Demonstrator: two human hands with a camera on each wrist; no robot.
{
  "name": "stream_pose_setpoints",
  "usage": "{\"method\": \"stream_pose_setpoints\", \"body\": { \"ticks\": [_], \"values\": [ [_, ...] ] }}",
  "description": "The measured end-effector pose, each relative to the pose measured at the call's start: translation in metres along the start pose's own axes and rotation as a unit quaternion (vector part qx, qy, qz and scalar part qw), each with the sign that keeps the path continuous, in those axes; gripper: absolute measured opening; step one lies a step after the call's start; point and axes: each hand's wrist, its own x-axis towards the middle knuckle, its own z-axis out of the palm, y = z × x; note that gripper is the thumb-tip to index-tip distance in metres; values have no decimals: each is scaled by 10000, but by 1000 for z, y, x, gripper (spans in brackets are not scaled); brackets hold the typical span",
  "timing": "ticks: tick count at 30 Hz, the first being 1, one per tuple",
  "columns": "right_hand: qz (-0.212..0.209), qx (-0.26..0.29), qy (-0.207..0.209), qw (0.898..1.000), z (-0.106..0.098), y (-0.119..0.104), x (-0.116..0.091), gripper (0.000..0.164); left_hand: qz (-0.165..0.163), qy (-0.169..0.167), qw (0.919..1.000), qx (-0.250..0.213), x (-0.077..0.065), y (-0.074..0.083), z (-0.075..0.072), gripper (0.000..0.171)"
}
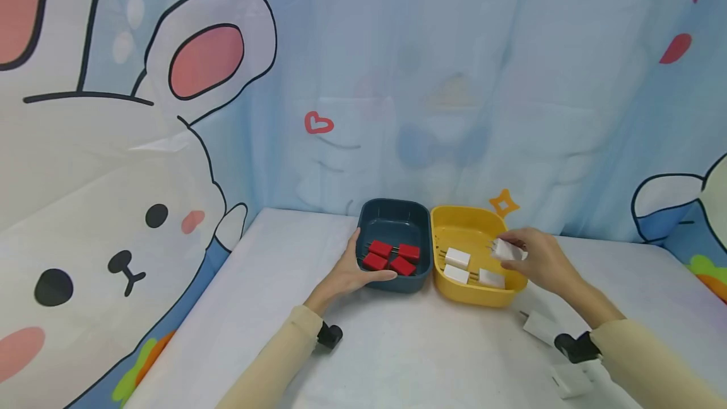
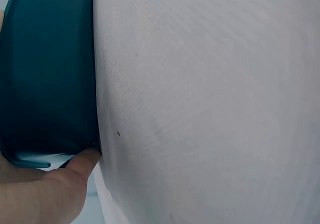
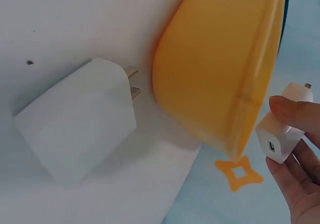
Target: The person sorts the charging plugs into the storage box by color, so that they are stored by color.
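My right hand (image 1: pixel 539 260) pinches a white USB wall charger (image 1: pixel 505 249) between thumb and fingers, over the right rim of the yellow bin (image 1: pixel 471 295). In the right wrist view, the port of this charger (image 3: pixel 280 134) shows. Three white chargers (image 1: pixel 457 258) lie in the yellow bin. My left hand (image 1: pixel 348 268) grips the near left corner of the dark blue bin (image 1: pixel 421 284), thumb along the front and fingers along the side. Several red plug blocks (image 1: pixel 380 248) with prongs lie inside it. In the left wrist view, fingers (image 2: pixel 82 161) touch the bin's wall near its base.
Two more white chargers lie on the white table (image 1: pixel 431 358): one (image 1: pixel 539 327) in front of the yellow bin, another (image 1: pixel 570 380) nearer, beside the right sleeve. The two bins stand side by side. Behind the table hangs a blue cartoon-printed curtain (image 1: pixel 363 49).
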Motion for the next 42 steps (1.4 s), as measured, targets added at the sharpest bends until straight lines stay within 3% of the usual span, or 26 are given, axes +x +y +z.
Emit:
{"method": "stream_pose_setpoints", "body": {
  "ticks": [7,17,36,42],
  "values": [
    [178,155,-180,9996,27,15,8,47,170,-39,9998,-53,-2,-6,0,118],
    [23,-329,-392,9987,45,20,15,47,28,33,10000,-66,-4,-7,2,120],
    [233,-752,-1029,9916,51,21,30,36,-50,34,10000,-40,1,-2,2,121],
    [319,-832,-1226,9885,50,16,35,31,-263,113,9996,86,0,-1,1,121]
  ]
}}
